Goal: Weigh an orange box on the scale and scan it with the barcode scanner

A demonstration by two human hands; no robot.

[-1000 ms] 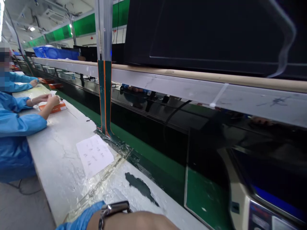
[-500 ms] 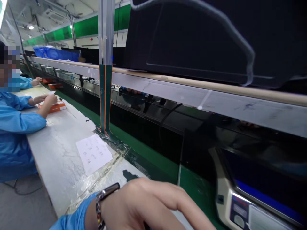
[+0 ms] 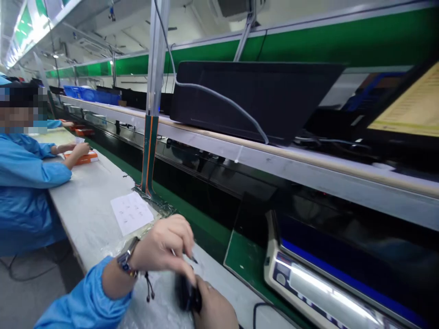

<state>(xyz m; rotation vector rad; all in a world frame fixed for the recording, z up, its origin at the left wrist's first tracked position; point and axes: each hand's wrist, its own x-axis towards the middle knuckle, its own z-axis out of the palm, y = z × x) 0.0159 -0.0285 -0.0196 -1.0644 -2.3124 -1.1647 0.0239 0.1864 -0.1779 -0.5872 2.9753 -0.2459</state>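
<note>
Because the black object at our six o'clock apparently needed steadying, we grasped it with our right hand from three o'clock, while our left hand curled over it from eleven o'clock, its fingers' hold too unclear to tell.

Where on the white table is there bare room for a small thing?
Bare patch: the white table between the paper and the orange box. Crowded: the near end, with left hand, right hand and a black object.

The black object looks like glossy plastic, the sleeve wrinkled cloth, the sheet matt paper, the post metal.
</note>
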